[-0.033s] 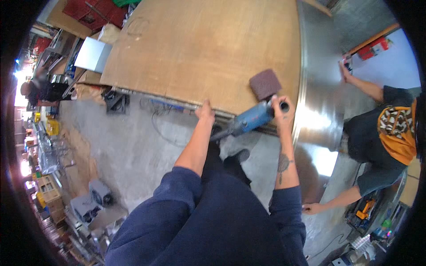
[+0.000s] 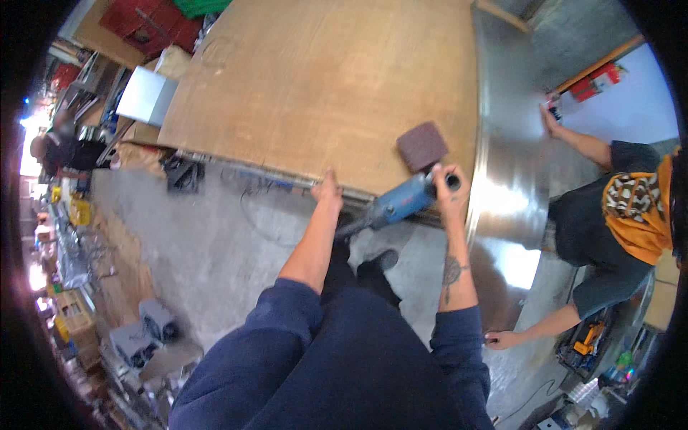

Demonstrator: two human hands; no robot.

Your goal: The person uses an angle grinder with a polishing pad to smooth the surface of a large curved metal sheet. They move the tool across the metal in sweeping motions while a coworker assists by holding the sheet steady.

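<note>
A blue power polisher point(image 2: 401, 202) lies across the near edge of a large wooden board point(image 2: 322, 79), and its dark maroon abrasive drum point(image 2: 423, 145) rests on the wood. My right hand point(image 2: 448, 188) is closed around the black handle at the tool's head. My left hand point(image 2: 327, 192) sits on the board's near edge, left of the tool body, with its fingers curled over the edge. The tool's dark rear end point(image 2: 351, 228) pokes out below my left wrist. My dark blue sleeves and trousers fill the lower middle.
A shiny steel sheet point(image 2: 505, 158) lies right of the board. A co-worker in an orange patterned vest point(image 2: 638, 208) presses one hand point(image 2: 550, 118) and another point(image 2: 502, 338) on it. Concrete floor point(image 2: 215, 244), a white box point(image 2: 147, 97) and cluttered shelves lie to the left.
</note>
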